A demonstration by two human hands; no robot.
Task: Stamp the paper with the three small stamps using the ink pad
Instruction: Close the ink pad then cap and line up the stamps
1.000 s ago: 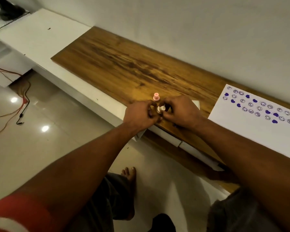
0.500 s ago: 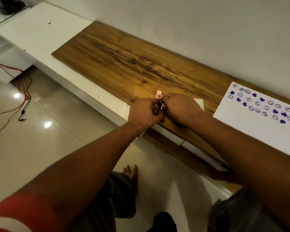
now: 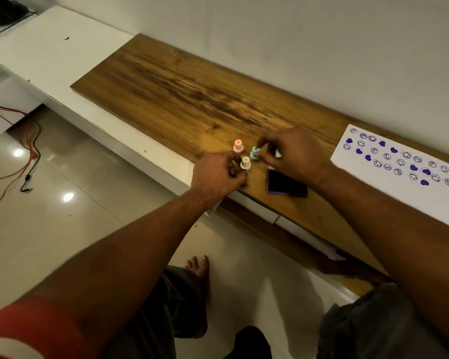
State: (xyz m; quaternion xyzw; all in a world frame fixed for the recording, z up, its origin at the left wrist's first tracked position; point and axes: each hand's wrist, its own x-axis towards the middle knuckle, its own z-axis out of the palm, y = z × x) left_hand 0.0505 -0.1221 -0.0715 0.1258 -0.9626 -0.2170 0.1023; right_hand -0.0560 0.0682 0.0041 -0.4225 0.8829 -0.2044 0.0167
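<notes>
Three small stamps stand close together on the wooden shelf [image 3: 182, 94]: a pink stamp [image 3: 238, 146] at the back, a cream stamp [image 3: 245, 163] and a teal stamp [image 3: 255, 153]. My left hand [image 3: 215, 176] pinches the base of the cream stamp. My right hand [image 3: 293, 154] grips the teal stamp with thumb and fingertips. A dark purple ink pad [image 3: 286, 182] lies open near the shelf's front edge, under my right wrist. The white paper [image 3: 389, 187], covered with purple hearts and smiley prints, lies to the right.
A white wall runs along the back of the shelf. A white cabinet top [image 3: 49, 47] adjoins the shelf on the left. Red and black cables [image 3: 26, 156] trail on the tiled floor. My bare foot [image 3: 198, 265] shows below the shelf edge.
My hands have drawn apart. The teal stamp and the ink pad, hidden before, now show. The cream stamp now stands upright on the shelf at my left fingers.
</notes>
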